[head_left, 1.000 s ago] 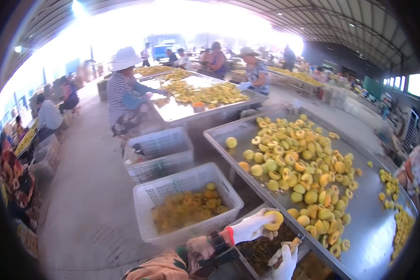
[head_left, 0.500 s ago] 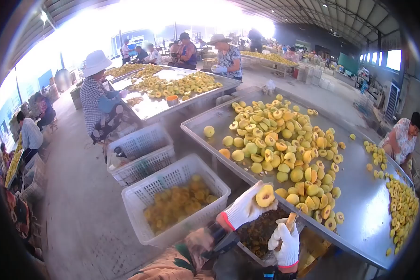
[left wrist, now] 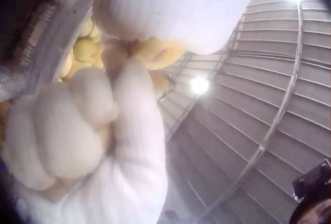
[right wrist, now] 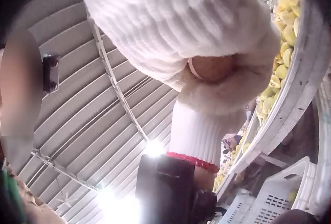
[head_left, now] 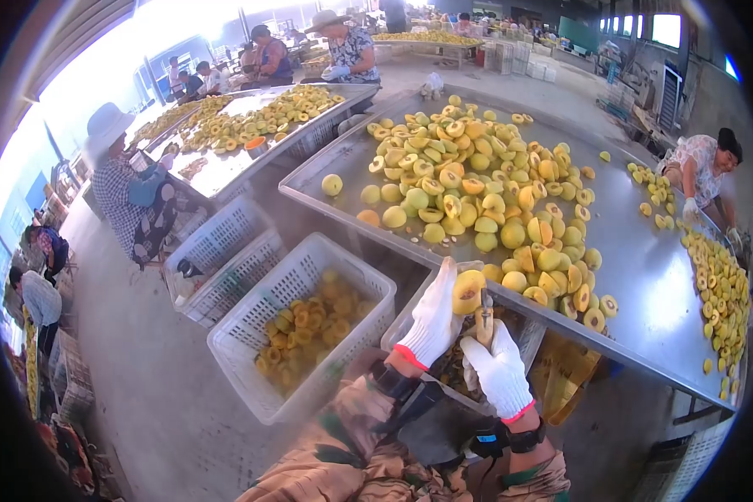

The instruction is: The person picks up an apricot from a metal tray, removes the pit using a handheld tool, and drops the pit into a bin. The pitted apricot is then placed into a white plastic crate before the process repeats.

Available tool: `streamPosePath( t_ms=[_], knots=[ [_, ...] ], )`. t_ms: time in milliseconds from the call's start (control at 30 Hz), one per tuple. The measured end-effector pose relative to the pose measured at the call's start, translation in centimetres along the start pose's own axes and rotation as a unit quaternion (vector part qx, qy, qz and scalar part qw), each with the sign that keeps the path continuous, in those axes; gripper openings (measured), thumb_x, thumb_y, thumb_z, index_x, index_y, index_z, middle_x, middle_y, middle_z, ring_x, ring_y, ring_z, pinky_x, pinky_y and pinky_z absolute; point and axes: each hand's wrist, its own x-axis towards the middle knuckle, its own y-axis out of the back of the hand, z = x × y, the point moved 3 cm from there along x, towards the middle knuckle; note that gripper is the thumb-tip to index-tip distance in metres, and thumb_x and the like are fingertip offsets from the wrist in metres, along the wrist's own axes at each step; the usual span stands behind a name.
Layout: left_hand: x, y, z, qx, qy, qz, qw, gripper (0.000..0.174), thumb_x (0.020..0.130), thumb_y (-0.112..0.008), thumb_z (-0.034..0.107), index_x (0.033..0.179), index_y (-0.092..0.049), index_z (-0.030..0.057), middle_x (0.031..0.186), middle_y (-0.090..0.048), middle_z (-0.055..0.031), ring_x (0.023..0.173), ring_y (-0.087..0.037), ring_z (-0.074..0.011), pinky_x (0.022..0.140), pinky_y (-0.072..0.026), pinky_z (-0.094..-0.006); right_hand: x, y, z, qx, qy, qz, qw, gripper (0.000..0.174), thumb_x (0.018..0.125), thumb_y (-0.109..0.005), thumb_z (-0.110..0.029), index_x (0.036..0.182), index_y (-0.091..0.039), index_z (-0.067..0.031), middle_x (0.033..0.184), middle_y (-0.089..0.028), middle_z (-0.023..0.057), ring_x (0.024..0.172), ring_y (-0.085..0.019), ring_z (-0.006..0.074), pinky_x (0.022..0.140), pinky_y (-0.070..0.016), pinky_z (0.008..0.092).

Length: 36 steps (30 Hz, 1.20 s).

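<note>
The gloved left hand [head_left: 433,322] pinches a yellow fruit piece [head_left: 468,293] by the front table's near edge. Curled round the wooden handle of a small tool [head_left: 484,328], the gloved right hand [head_left: 502,374] holds its metal end up against the fruit. In the left wrist view the left hand [left wrist: 170,9] is above, the right hand [left wrist: 139,131] below, with the fruit [left wrist: 158,53] between them. The right wrist view shows the handle's round end [right wrist: 213,68] inside the right hand [right wrist: 181,22], the left hand [right wrist: 199,131] beyond; the fruit is hidden there.
A metal table [head_left: 644,293] bears piled fruit halves [head_left: 494,192]. At the left stand a white crate [head_left: 226,335] of fruit pieces and another crate [head_left: 259,272]. Below the hands is a bin with dark scraps. People sit at tables behind; one person [head_left: 703,171] leans at the right.
The head view has tilted down and turned right. The right hand, still holding the tool, has come up beside the left, and the tool's metal end is now at the fruit.
</note>
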Motion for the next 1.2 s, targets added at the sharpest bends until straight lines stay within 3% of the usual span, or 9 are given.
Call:
streamPosePath(
  t_ms=[67,167,267,500,600,800,1000,1167,1200],
  knots=[
    [-0.4,0.0,-0.2,0.021,0.008,0.022,1.000,0.050,0.101,-0.043,0.046,0.119,-0.058,0.0013,0.096,-0.063,-0.0122,0.082,-0.062,-0.0236,0.077,-0.0535,-0.0390,0.7,-0.2,0.9,-0.131,0.060,0.038,0.989,0.019,0.090,-0.059,-0.016,0.102,-0.051,-0.0035,0.072,-0.060,0.0100,0.056,-0.060,0.0216,0.051,-0.0467,0.0321],
    [-0.8,-0.3,-0.1,0.063,-0.004,0.067,0.996,0.050,0.102,-0.040,0.045,0.117,-0.059,0.0003,0.093,-0.064,-0.0117,0.078,-0.063,-0.0227,0.073,-0.0543,-0.0371,0.5,-1.1,0.8,-0.255,0.108,0.097,0.956,0.025,0.090,-0.059,-0.020,0.104,-0.050,-0.0011,0.082,-0.064,0.0230,0.075,-0.065,0.0410,0.065,-0.0506,0.0440],
    [-1.3,-0.9,0.3,0.119,-0.016,0.121,0.985,0.051,0.103,-0.037,0.044,0.113,-0.061,0.0002,0.087,-0.064,-0.0103,0.072,-0.062,-0.0211,0.070,-0.0541,-0.0346,0.4,-1.8,0.2,-0.281,0.037,0.096,0.954,0.030,0.089,-0.059,-0.023,0.107,-0.049,-0.0016,0.089,-0.063,0.0316,0.088,-0.060,0.0498,0.074,-0.0486,0.0542],
    [-1.3,-0.4,-0.2,0.228,-0.099,0.154,0.956,0.053,0.103,-0.032,0.043,0.101,-0.064,0.0012,0.080,-0.064,-0.0083,0.062,-0.060,-0.0170,0.060,-0.0506,-0.0299,0.5,-1.2,1.2,-0.283,0.037,0.042,0.957,0.031,0.088,-0.060,-0.024,0.106,-0.049,-0.0009,0.092,-0.064,0.0302,0.093,-0.058,0.0503,0.075,-0.0483,0.0529],
    [-0.3,0.8,-1.8,0.197,-0.095,0.174,0.960,0.052,0.102,-0.040,0.043,0.101,-0.065,-0.0022,0.089,-0.067,-0.0061,0.076,-0.058,-0.0144,0.071,-0.0479,-0.0284,0.0,-1.3,1.4,-0.285,0.056,0.091,0.953,0.031,0.088,-0.061,-0.024,0.104,-0.049,-0.0006,0.087,-0.064,0.0302,0.091,-0.059,0.0500,0.072,-0.0483,0.0523],
    [-0.8,0.0,-2.1,0.261,-0.147,0.154,0.942,0.047,0.103,-0.039,0.039,0.103,-0.065,-0.0007,0.093,-0.065,-0.0054,0.081,-0.056,-0.0134,0.075,-0.0458,-0.0283,-0.2,-0.9,1.2,-0.301,0.013,0.093,0.949,0.037,0.088,-0.062,-0.027,0.107,-0.046,-0.0002,0.095,-0.064,0.0307,0.094,-0.059,0.0501,0.076,-0.0479,0.0521],
    [-1.5,-0.5,-2.5,0.221,-0.132,0.186,0.948,0.042,0.102,-0.042,0.036,0.101,-0.066,0.0013,0.085,-0.065,-0.0035,0.072,-0.052,-0.0097,0.068,-0.0436,-0.0256,-0.1,-0.4,2.3,-0.305,-0.004,0.070,0.950,0.037,0.087,-0.062,-0.028,0.109,-0.048,-0.0007,0.096,-0.064,0.0313,0.094,-0.060,0.0498,0.079,-0.0489,0.0523],
    [-2.3,-1.6,-1.4,0.168,-0.022,0.192,0.967,0.045,0.101,-0.042,0.041,0.101,-0.067,0.0023,0.086,-0.065,-0.0030,0.071,-0.054,-0.0107,0.067,-0.0440,-0.0245,0.0,-0.1,3.1,-0.240,0.046,0.052,0.968,0.032,0.089,-0.060,-0.024,0.105,-0.050,0.0018,0.092,-0.066,0.0246,0.088,-0.064,0.0426,0.076,-0.0495,0.0438],
    [-2.1,-1.3,-1.5,0.219,-0.034,0.190,0.956,0.046,0.101,-0.042,0.042,0.103,-0.066,0.0024,0.087,-0.065,-0.0035,0.071,-0.055,-0.0116,0.067,-0.0452,-0.0252,0.0,-0.1,3.1,-0.231,0.061,0.049,0.970,0.031,0.089,-0.060,-0.024,0.105,-0.050,0.0018,0.091,-0.066,0.0233,0.087,-0.065,0.0413,0.075,-0.0496,0.0430]
  ],
)
